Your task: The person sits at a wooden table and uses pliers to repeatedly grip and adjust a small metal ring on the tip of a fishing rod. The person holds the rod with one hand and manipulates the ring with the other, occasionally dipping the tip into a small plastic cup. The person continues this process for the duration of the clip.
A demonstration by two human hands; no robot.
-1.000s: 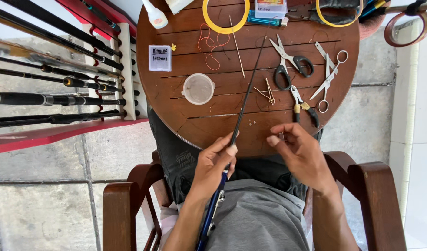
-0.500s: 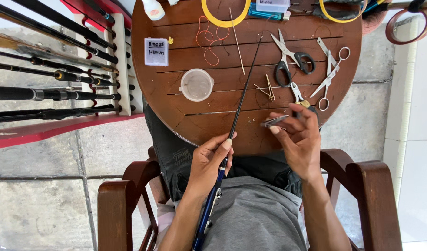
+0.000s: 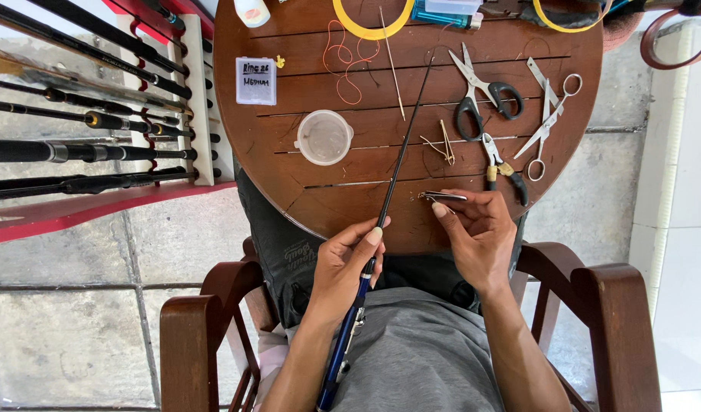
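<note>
My left hand (image 3: pixel 346 265) grips a thin fishing rod (image 3: pixel 400 156) near its blue handle section; the dark blank runs up and away across the round wooden table (image 3: pixel 327 198). My right hand (image 3: pixel 476 233) pinches a small silvery metal tool (image 3: pixel 442 197), like tweezers or a clip, just above the table's near edge, to the right of the rod. The tool's tip points left towards the rod without touching it.
On the table lie black-handled scissors (image 3: pixel 480 95), small pliers (image 3: pixel 503 164), silver scissors (image 3: pixel 545 122), a round plastic cup (image 3: pixel 324 137), a small clear box (image 3: pixel 256 80), orange thread (image 3: pixel 346 61) and yellow rings (image 3: pixel 373 27). A rack of fishing rods (image 3: pixel 91 145) stands left. Wooden chair arms (image 3: pixel 613 305) flank me.
My right hand has come up from my lap to the table's edge and taken hold of the small metal tool. The camera has tilted a little; my left hand keeps its hold on the rod.
</note>
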